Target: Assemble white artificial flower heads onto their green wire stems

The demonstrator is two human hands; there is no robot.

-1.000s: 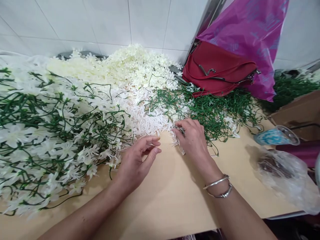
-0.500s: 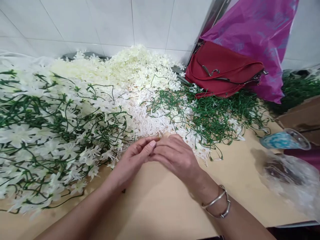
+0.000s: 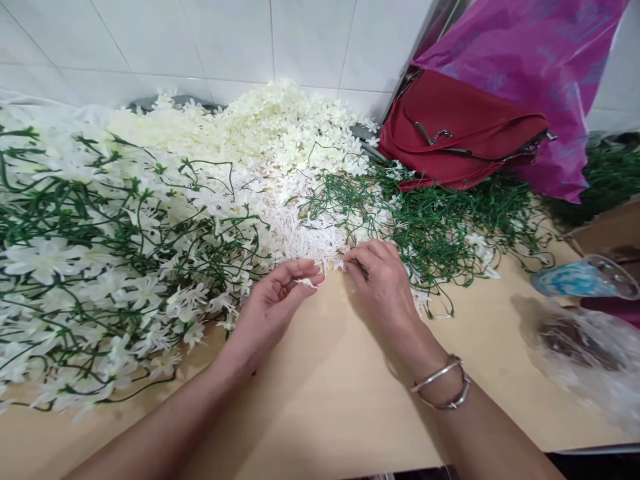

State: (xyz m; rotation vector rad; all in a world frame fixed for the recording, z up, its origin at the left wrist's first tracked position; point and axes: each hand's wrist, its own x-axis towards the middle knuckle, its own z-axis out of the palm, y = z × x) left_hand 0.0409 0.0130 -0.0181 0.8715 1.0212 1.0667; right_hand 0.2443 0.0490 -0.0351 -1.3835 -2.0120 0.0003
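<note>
Between the thumb and fingers of my left hand (image 3: pixel 277 300) is a small white artificial flower piece (image 3: pixel 306 283), mostly hidden by the fingers. My right hand (image 3: pixel 379 273) is closed in a pinch at the near edge of a pile of thin white stamens (image 3: pixel 305 230). Whatever lies between its fingertips is too small to make out. The two hands are apart. Behind the stamens rises a heap of cream flower heads (image 3: pixel 280 123). Green plastic stems (image 3: pixel 440 233) lie tangled beyond my right hand.
Finished-looking white flowers on green stems (image 3: pixel 140 293) cover the left side. A red handbag (image 3: pixel 465 133) sits on the stems, before a purple plastic bag (image 3: pixel 540 73). At right are a blue-and-white cup (image 3: pixel 575 279), a clear plastic bag (image 3: pixel 590 360) and a cardboard box (image 3: pixel 607 227).
My hands, together before, have separated. The right has moved slightly right and up to the stamen pile, while the left stays nearly in place with the white piece now showing. The view shifted slightly.
</note>
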